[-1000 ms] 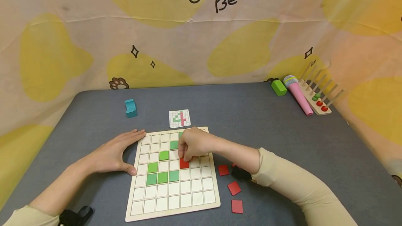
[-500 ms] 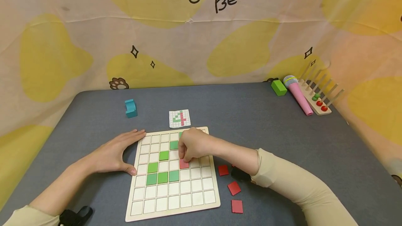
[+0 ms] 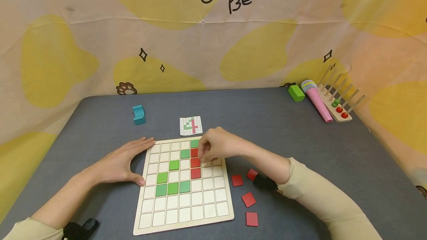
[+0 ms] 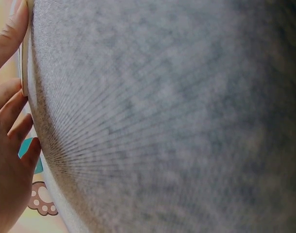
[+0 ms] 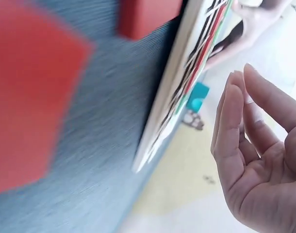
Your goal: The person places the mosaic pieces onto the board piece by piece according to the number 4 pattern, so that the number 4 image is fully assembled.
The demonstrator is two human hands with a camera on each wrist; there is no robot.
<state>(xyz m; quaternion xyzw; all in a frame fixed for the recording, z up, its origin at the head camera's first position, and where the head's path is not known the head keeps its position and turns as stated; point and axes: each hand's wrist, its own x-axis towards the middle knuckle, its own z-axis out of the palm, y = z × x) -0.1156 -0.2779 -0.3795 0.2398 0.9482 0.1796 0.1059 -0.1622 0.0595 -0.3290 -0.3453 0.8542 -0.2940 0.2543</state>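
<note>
A square white grid board (image 3: 172, 216) lies on the table, with several green tiles (image 3: 172, 188) in its cells. Three red tiles (image 3: 195, 162) stand in one column beneath the top green tile (image 3: 194, 143). My right hand (image 3: 218, 145) hovers just right of that column. In the right wrist view, its bent fingers (image 5: 231, 111) and thumb (image 5: 267, 90) come close together at the tips, with nothing between them. At the board's left side rests my left hand (image 3: 120, 162), fingers extended to the upper corner and thumb on the edge.
Several loose red tiles (image 3: 248, 199) lie right of the board. Behind it is a small pattern card (image 3: 191, 126). A blue block (image 3: 139, 115) sits back left; a green block (image 3: 296, 93), a pink microphone (image 3: 318, 103) and a pegged bead stand (image 3: 343, 116) are back right.
My right hand has come off the lowest red tile and moved up and to the right, uncovering the red column and the top green tile. The left hand has kept its place.
</note>
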